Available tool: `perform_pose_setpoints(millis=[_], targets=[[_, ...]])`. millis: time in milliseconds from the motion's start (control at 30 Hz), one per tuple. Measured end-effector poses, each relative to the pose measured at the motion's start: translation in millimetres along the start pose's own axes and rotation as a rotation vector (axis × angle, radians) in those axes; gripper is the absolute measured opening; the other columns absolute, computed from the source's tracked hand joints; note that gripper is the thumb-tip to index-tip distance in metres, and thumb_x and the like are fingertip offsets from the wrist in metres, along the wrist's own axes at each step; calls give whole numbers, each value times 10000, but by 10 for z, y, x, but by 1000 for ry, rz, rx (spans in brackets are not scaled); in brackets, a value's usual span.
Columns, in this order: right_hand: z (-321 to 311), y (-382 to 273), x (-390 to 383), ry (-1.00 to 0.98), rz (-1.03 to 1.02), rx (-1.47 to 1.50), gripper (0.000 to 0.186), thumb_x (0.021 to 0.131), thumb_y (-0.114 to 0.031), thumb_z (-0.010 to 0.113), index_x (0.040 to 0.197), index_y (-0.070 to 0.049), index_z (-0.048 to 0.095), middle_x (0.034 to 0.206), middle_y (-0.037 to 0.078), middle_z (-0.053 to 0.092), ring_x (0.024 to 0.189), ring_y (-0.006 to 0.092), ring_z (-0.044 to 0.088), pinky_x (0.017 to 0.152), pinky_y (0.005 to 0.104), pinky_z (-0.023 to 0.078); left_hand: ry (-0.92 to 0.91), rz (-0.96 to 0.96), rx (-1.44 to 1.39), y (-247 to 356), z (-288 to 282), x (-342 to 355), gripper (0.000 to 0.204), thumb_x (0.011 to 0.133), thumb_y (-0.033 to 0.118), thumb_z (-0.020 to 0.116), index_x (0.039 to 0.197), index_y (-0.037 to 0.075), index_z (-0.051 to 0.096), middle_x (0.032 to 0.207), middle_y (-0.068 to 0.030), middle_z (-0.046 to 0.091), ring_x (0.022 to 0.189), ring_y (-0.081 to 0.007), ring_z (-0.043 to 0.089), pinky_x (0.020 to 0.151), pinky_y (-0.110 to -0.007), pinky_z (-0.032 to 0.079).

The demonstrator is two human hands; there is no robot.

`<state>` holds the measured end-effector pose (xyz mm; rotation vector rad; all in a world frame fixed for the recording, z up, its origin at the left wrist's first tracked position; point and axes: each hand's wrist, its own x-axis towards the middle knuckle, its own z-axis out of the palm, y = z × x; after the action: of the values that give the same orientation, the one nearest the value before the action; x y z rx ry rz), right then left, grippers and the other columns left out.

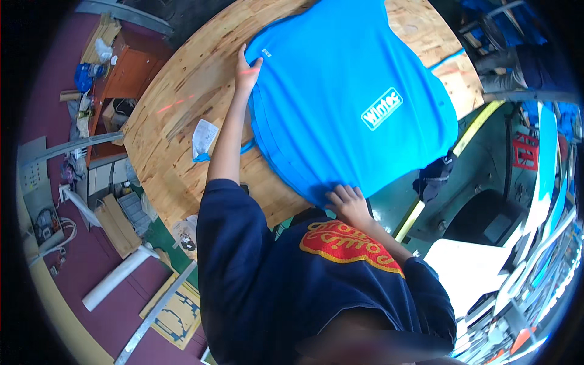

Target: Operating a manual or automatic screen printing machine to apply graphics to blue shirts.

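Observation:
A large bright blue fabric cover [328, 91] with a white printed logo on its right half spreads over the wooden table. My left hand [247, 73] is at its far left edge, the thumb over the cloth and the other fingers along the hem. At the near corner my right hand [350, 204] has its fingers curled over the cloth's edge. A stitched hem runs down the cover's left side. Part of the cover hangs past the table's right side. The undersides of both hands' grips are hidden.
On the wooden table [176, 115] lies a small white paper packet [204, 137], left of my left forearm. An orange-brown cabinet [131, 70] stands beyond the table's left side. At right are a red stool [525, 151], a black chair [483, 216] and stacked sheets.

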<state>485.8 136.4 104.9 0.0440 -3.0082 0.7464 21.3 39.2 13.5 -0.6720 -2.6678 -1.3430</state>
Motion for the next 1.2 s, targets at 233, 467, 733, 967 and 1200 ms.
perform_pose_setpoints(millis=[233, 467, 733, 967, 1200], targets=[[194, -117, -109, 24, 165, 217, 235, 749, -220, 724, 924, -125, 599, 915, 39, 570, 909, 233, 569, 770, 367, 449, -40, -116, -16, -116, -160, -137, 665, 828, 104, 685, 1416, 83, 375, 1260, -217, 566, 1144, -315, 574, 964, -383, 457], [243, -18, -46, -62, 333, 594, 170, 742, -170, 751, 791, -85, 612, 774, 41, 605, 820, 236, 597, 756, 370, 452, 28, 58, 31, 92, -321, -209, 556, 881, -23, 558, 1394, 159, 448, 1288, -200, 552, 1202, -305, 530, 997, -373, 424], [275, 104, -41, -88, 354, 752, 196, 711, -167, 804, 744, -51, 650, 713, 81, 633, 659, 207, 609, 616, 345, 470, -61, 19, 54, 80, -241, -221, 528, 903, -16, 489, 1392, 181, 442, 1312, -208, 533, 1222, -340, 510, 992, -391, 424], [290, 187, -31, -144, 372, 817, 218, 713, -191, 811, 734, -43, 653, 678, 89, 621, 626, 200, 605, 586, 334, 458, -53, -42, 95, 74, -176, -257, 493, 884, 6, 523, 1334, 206, 508, 1181, -240, 600, 1100, -367, 584, 912, -410, 470], [315, 249, -3, -229, 405, 830, 236, 724, -224, 807, 742, -43, 656, 682, 89, 633, 629, 196, 608, 593, 335, 457, -63, -21, 57, 46, -177, -235, 492, 891, 35, 562, 1343, 223, 515, 1254, -180, 591, 1159, -324, 570, 960, -375, 448]])
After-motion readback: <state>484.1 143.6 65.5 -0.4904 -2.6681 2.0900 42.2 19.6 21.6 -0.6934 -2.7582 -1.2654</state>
